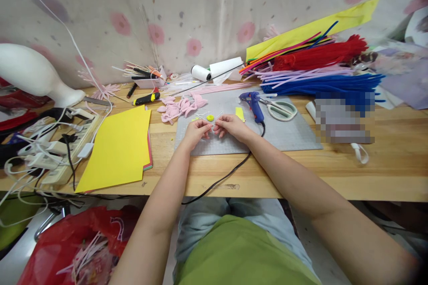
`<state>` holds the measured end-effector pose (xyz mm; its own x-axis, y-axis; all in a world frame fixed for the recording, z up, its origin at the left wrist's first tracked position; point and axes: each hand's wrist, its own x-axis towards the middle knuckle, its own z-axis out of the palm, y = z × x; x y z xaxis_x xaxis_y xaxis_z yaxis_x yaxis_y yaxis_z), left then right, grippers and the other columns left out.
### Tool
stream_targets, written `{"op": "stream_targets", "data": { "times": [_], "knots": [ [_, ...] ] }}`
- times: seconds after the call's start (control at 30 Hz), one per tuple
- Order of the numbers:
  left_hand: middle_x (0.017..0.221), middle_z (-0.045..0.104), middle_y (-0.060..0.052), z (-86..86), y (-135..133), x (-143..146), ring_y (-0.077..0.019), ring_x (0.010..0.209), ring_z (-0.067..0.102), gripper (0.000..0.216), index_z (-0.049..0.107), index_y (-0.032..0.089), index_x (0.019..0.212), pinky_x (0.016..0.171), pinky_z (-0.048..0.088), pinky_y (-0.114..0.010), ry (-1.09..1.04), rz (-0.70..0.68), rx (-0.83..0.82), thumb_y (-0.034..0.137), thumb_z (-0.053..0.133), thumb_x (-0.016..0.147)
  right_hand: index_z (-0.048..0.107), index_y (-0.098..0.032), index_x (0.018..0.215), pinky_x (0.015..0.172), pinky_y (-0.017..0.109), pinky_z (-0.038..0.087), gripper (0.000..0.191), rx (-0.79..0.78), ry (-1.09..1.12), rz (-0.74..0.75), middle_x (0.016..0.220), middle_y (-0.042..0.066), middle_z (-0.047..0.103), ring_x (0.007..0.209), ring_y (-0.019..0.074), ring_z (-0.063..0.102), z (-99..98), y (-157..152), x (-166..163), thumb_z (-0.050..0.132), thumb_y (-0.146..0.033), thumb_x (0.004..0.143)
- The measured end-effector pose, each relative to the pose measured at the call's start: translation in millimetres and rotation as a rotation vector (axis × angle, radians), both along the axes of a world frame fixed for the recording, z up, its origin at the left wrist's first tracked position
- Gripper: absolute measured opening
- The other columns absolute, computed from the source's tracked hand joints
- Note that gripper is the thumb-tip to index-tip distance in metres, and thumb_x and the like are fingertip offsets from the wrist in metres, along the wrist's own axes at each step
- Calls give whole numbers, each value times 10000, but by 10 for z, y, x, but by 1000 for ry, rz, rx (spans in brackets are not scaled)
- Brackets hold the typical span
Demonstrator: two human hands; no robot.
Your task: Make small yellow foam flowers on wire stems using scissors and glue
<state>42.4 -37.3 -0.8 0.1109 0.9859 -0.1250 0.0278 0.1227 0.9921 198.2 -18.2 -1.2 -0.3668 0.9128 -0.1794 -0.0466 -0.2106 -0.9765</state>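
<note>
Both my hands meet over the grey cutting mat (287,136) on the wooden table. My left hand (196,132) and my right hand (230,125) have their fingers pinched together on a thin pale stick or wire (214,120) between them. A small yellow-green round piece (210,117) lies on the mat just beyond my fingertips. Next to my right hand lies a yellow scrap (240,113), with a blue glue gun (253,104) beyond it; its black cord runs past my right forearm and off the table's front edge.
Scissors (281,109) lie right of the glue gun. Pink fuzzy pieces (179,107) lie at the mat's left. Yellow paper sheets (117,144), a power strip (63,142) and cables fill the left. Red, blue and pink pipe cleaners (321,71) pile at back right. A red bag (76,242) sits on the floor.
</note>
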Motion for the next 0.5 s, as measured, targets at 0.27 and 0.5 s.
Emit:
{"op": "stream_targets", "data": {
  "times": [0.27, 0.5],
  "knots": [
    [566, 574, 25, -27, 17, 21, -41, 398, 450, 309, 580, 127, 657, 417, 431, -205, -24, 38, 1, 364, 743, 546, 493, -177, 694, 338, 154, 343, 193, 302, -388, -88, 539, -45, 559, 361, 41, 449, -52, 29, -19, 497, -254, 871],
    [685, 630, -13, 3, -1, 40, -41, 444, 461, 272, 613, 122, 742, 438, 460, -211, -99, 121, 3, 312, 699, 568, 484, -176, 710, 363, 173, 345, 217, 300, -393, -67, 634, -13, 603, 372, 45, 458, -82, 91, 40, 400, -239, 900]
  ]
}}
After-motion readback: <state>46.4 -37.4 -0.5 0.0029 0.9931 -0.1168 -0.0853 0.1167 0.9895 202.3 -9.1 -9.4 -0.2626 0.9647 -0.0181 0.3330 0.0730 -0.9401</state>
